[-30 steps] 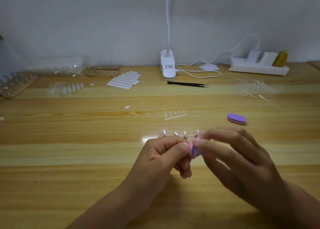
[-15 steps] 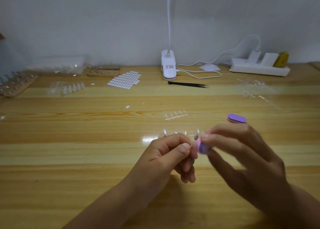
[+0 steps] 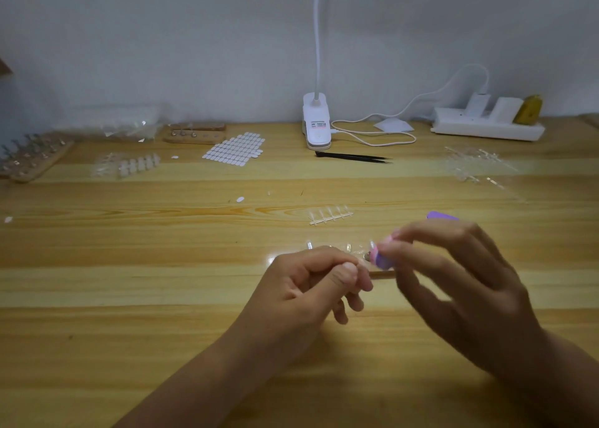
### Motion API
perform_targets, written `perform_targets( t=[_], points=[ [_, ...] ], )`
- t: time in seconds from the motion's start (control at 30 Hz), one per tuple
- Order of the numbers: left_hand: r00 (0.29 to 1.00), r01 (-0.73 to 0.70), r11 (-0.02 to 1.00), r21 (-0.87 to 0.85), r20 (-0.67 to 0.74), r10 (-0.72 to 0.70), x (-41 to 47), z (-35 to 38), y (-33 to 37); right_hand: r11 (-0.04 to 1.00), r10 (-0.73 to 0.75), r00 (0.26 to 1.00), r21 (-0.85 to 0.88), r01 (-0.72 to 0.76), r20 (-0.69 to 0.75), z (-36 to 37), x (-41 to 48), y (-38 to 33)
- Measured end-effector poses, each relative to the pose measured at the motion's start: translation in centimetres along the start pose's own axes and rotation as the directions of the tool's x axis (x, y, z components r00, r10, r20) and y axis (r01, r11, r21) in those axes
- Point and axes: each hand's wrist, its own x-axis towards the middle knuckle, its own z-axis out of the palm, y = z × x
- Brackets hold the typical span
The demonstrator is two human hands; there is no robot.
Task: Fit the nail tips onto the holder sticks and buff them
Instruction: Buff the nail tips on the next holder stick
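Observation:
My left hand [image 3: 311, 285] pinches a thin wooden holder stick [image 3: 384, 274] between thumb and fingers, its metal end pointing up and right. The nail tip on that end is too blurred to make out. My right hand [image 3: 453, 285] pinches a small pink and purple buffer block [image 3: 380, 258] right beside the stick's end. Behind my hands lies a clear strip of nail tips [image 3: 330, 214], and several more clear tips [image 3: 348, 248] sit just past my fingers.
A second purple buffer [image 3: 442, 215] lies behind my right hand. Black tweezers [image 3: 353, 157], a white clip lamp [image 3: 316, 123], an adhesive tab sheet [image 3: 235, 149], wooden stick racks [image 3: 32, 160], a power strip [image 3: 487, 126] and clear sprues [image 3: 476, 165] line the back.
My right hand has swung the buffer block up and to the right, away from my left fingers. My left hand has kept its hold on the stick nearly in place.

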Motion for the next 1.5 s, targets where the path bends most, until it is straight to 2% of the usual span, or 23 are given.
perform_targets(
  t=[0.07,0.23,0.37,0.47,0.53,0.63,0.7,0.77,0.83,0.93,1.0,1.1,1.23,1.3,1.4,1.5],
  points=[
    [0.999,0.000,1.000,0.021,-0.035,0.001,0.0,-0.1,-0.1,0.999,0.047,0.999,0.003,-0.047,-0.024,0.0,0.2,0.0],
    [0.998,-0.039,0.998,0.057,-0.039,0.041,-0.3,0.1,-0.1,0.995,-0.039,0.998,0.097,0.034,0.041,0.0,-0.2,-1.2],
    [0.998,0.008,1.000,0.025,-0.066,-0.006,-0.3,0.1,-0.1,0.995,0.069,0.998,0.074,-0.068,-0.011,-0.1,0.2,-0.3],
    [0.998,-0.016,1.000,0.010,-0.058,0.016,-0.4,0.2,0.0,0.991,0.021,1.000,0.130,-0.020,-0.008,0.0,-0.1,-1.2],
    [0.998,-0.030,0.999,0.019,-0.063,0.031,-0.4,0.1,0.1,0.994,-0.009,1.000,0.106,0.007,0.017,-0.1,-0.2,-1.1],
    [0.995,0.005,1.000,-0.017,-0.100,-0.006,-0.3,-0.1,0.0,0.998,0.051,0.999,0.048,-0.051,0.007,-0.1,0.1,-0.2],
    [0.996,0.011,1.000,-0.020,-0.090,-0.013,-0.3,0.0,0.0,0.993,0.069,0.997,0.093,-0.067,-0.019,-0.2,0.0,-0.5],
    [0.998,0.003,1.000,-0.017,-0.067,-0.004,-0.4,0.2,0.1,0.991,0.026,1.000,0.131,-0.023,-0.015,-0.2,-0.1,-1.2],
    [0.998,-0.005,1.000,-0.025,-0.057,0.003,-0.4,0.2,0.2,0.995,-0.012,1.000,0.098,0.011,0.004,-0.2,-0.2,-1.2],
    [0.996,0.022,0.997,-0.076,-0.086,-0.029,-0.3,-0.1,0.2,0.998,0.055,0.998,0.010,-0.055,-0.032,0.0,0.3,-0.4],
    [0.996,0.040,0.993,-0.106,-0.075,-0.048,-0.2,-0.1,0.3,0.996,0.082,0.995,0.045,-0.079,-0.063,-0.1,0.4,-0.6],
    [0.998,0.046,0.992,-0.119,-0.026,-0.049,-0.3,-0.1,0.4,0.993,0.010,0.999,0.119,-0.007,-0.031,-0.2,0.1,-1.8],
    [0.997,0.073,0.989,-0.128,-0.029,-0.077,-0.2,-0.4,0.5,0.998,0.058,0.997,0.021,-0.057,-0.041,-0.3,0.3,-0.7],
    [0.996,0.080,0.988,-0.133,-0.021,-0.084,-0.1,-0.5,0.5,0.995,0.091,0.993,0.044,-0.088,-0.070,-0.4,0.4,-0.7],
    [0.997,0.074,0.991,-0.116,0.005,-0.074,-0.1,-0.3,0.6,0.993,0.036,0.998,0.117,-0.029,-0.054,-0.4,0.3,-1.5],
    [0.998,0.066,0.992,-0.108,0.004,-0.066,-0.1,-0.2,0.7,0.999,0.022,0.999,0.051,-0.021,-0.035,-0.4,0.4,-0.8]
  ],
)
